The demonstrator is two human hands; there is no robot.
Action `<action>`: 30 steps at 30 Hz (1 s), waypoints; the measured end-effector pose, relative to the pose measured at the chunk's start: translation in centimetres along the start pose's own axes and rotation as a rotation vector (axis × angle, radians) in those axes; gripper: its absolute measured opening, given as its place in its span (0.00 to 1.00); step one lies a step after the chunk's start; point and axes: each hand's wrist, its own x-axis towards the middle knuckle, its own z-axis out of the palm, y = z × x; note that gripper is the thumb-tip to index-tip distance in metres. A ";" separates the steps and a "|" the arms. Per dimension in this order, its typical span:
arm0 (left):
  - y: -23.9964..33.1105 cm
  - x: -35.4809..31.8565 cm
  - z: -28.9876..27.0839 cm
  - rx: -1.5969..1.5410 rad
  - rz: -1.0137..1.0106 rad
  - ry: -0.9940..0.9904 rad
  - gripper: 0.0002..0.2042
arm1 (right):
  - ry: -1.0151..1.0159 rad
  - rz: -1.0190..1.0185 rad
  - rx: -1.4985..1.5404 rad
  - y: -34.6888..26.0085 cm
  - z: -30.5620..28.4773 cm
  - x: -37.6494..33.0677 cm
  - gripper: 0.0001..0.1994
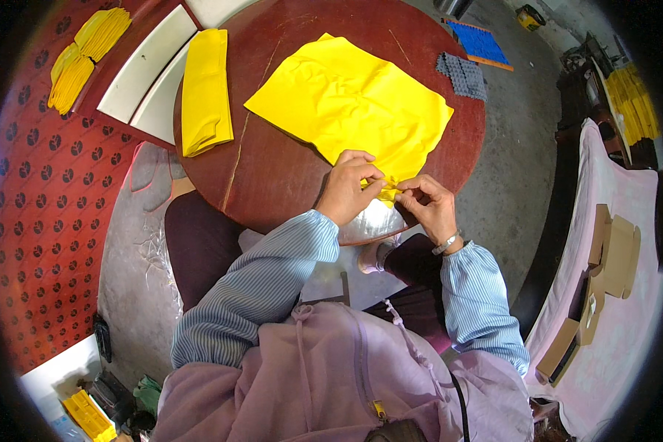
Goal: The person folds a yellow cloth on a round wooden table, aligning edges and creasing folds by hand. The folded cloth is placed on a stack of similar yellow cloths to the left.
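The wide yellow sheet (353,103) is made of smooth, matt, cloth-like stuff, pretty wrinkled. The round red-brown table (280,177) is finished kinda shiny; the open brown box (620,254) is made of matt cardboard.

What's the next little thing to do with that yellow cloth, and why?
Maybe the right grip should gently ease its bit of the yellow cloth sideways, away from the left grip. The cloth is bunched between the two, by the near edge of the table, while most of it lies spread out, so a little tug might open those creases.
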 end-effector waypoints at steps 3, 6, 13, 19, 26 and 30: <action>0.0 0.0 0.0 -0.007 0.003 0.001 0.05 | 0.003 -0.005 -0.002 -0.4 0.0 0.1 0.11; 0.1 0.0 0.0 0.003 -0.010 0.001 0.04 | -0.005 0.013 -0.013 -0.6 0.0 0.1 0.11; 0.1 -0.1 -0.3 0.010 0.003 -0.026 0.05 | -0.033 -0.003 -0.031 -0.6 -0.4 0.2 0.08; -0.1 0.0 -0.3 0.005 0.008 -0.053 0.05 | -0.043 0.055 -0.021 -0.1 -0.3 0.4 0.06; -0.2 -0.1 -0.9 0.023 0.078 -0.091 0.06 | -0.031 0.110 0.012 0.5 -0.2 0.5 0.06; -0.1 0.0 -0.5 0.017 0.067 -0.067 0.07 | -0.020 0.102 0.044 0.5 0.1 0.5 0.06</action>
